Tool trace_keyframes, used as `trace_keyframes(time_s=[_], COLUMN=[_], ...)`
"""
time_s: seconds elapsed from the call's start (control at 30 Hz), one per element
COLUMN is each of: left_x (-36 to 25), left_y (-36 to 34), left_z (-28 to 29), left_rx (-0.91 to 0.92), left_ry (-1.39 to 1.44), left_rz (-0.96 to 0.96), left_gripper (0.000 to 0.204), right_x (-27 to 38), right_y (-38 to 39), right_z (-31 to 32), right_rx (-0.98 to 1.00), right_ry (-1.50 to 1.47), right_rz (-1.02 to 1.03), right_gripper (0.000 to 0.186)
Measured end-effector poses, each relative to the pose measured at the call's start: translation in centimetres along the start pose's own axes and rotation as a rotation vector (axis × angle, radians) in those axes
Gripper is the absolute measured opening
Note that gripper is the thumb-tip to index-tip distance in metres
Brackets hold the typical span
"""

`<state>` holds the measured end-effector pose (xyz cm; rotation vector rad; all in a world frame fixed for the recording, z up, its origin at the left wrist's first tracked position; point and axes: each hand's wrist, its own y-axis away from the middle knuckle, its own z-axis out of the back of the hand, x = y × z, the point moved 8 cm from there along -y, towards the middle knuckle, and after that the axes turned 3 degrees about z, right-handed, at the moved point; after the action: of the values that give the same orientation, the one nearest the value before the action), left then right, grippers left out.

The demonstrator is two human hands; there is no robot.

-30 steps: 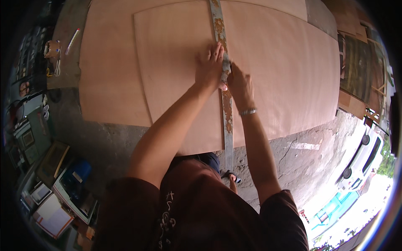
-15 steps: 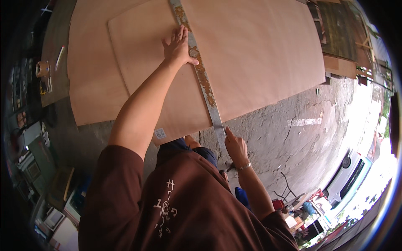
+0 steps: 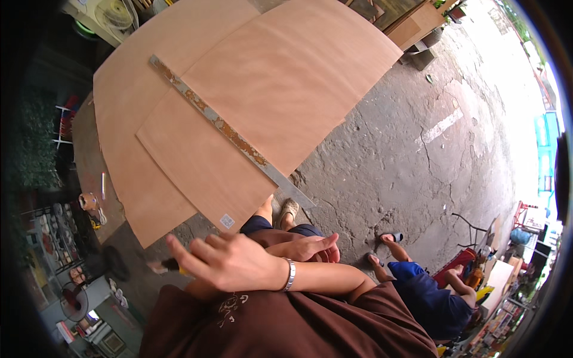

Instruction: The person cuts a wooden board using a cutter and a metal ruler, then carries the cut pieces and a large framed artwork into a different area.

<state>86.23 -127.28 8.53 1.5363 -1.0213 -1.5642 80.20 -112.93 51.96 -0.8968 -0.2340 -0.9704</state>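
Both my arms are crossed in front of my brown shirt, off the work. My right hand (image 3: 225, 262), with a metal band at its wrist, reaches across to the left, its index finger stretched and the others loosely bent; nothing shows in it. Under that forearm, my left hand (image 3: 311, 247) points right, thumb apart and fingers bent, partly hidden, with no held thing visible. Beyond them a rusty metal straightedge (image 3: 209, 113) lies slanted over a thin plywood sheet (image 3: 179, 152), its near end jutting past the edge. A larger plywood sheet (image 3: 286, 77) lies around it.
A person (image 3: 427, 298) in dark blue crouches at the lower right, near cluttered goods. Cracked concrete floor (image 3: 406, 161) spreads to the right. A tape roll (image 3: 88, 201) lies left of the sheets, and a fan (image 3: 113, 15) stands at the far left.
Both hands have come off the straightedge and drawn back, crossing before my body. The straightedge stays on the plywood. My view has turned, bringing the crouching person into sight.
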Motion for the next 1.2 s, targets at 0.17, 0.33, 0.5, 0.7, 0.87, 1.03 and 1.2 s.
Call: trace_keyframes(time_s=[0.17, 0.33, 0.5, 0.7, 0.87, 1.03, 1.2], left_x=[-0.5, -13.9, -24.8, -26.8, -26.5, -25.8, -25.2], left_y=[4.9, 6.5, 8.3, 9.0, 9.6, 9.7, 10.0], left_z=[1.1, 1.1, 0.2, -1.8, -4.0, -6.5, -8.5], left_rx=[-0.122, -0.109, -0.005, 0.067, 0.134, 0.226, 0.300], left_ry=[0.136, 0.377, 0.531, 0.521, 0.430, 0.319, 0.254], left_rz=[0.016, -0.320, -0.536, -0.505, -0.452, -0.388, -0.342], left_gripper=[0.025, 0.026, 0.028, 0.030, 0.032, 0.035, 0.038], right_x=[3.2, 4.6, 5.9, 7.4, 8.1, 8.3, 7.5], right_y=[2.8, 5.0, 6.5, 7.8, 8.2, 8.8, 8.5], right_z=[0.7, 1.2, 1.4, 1.7, 2.2, 2.3, 2.4], right_rx=[-0.087, -0.068, -0.091, -0.116, -0.131, -0.136, -0.135], right_ry=[-0.030, 0.030, 0.060, -0.003, -0.003, -0.034, 0.030], right_rz=[0.112, 0.220, 0.318, 0.340, 0.364, 0.372, 0.373], right_gripper=[0.056, 0.054, 0.051, 0.048, 0.050, 0.050, 0.049])
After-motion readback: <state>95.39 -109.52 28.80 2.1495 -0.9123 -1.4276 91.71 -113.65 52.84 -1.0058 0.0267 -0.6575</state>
